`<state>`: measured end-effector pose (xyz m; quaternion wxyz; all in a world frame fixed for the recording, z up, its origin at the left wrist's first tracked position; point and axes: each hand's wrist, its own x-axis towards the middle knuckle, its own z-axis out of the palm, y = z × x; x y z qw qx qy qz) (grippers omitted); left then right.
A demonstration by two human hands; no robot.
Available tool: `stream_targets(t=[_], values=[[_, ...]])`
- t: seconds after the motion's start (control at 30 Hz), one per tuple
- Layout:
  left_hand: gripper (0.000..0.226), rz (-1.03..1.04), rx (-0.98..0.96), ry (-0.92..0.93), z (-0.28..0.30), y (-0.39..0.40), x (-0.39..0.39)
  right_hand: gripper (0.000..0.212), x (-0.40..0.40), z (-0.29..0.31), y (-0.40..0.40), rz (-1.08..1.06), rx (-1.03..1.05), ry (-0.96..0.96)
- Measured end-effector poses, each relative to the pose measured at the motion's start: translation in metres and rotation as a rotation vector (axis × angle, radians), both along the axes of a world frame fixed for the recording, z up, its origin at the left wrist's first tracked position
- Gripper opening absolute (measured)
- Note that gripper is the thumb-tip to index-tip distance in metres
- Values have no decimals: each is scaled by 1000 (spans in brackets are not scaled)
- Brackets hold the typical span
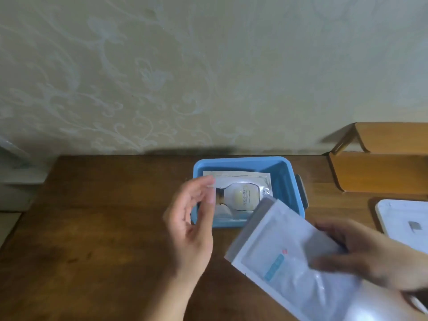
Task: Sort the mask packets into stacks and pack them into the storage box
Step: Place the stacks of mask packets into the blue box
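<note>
A blue storage box stands on the wooden table near the wall. Inside it lies a beige mask packet printed with a bottle shape. My left hand hovers at the box's left front corner, fingers relaxed and holding nothing. My right hand grips a stack of white mask packets with light blue print, held tilted above the table in front of the box; its top corner overlaps the box's front right rim.
A wooden shelf unit stands at the right against the patterned wall. A white flat object lies on the table right of the box. The brown table stretches to the left.
</note>
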<state>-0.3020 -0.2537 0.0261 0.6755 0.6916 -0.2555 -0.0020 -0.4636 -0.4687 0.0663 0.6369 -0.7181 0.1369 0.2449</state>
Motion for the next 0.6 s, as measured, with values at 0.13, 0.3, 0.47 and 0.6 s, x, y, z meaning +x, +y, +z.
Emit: stream_targets(t=[0.13,0.3,0.47,0.6], values=[[32,-121,122,-35,-3,-27,55,25,105,-1,-26,88,-172,-92],[45,-257,743,-280,-43,-33,86,24,190,-33,-36,348,-347,122],[50,-356,1151,-355,-64,-31,91,27,198,-44,-22,364,-846,-59],[53,-366,1165,-426,-72,-30,94,46,147,-75,-9,52,-973,-336]])
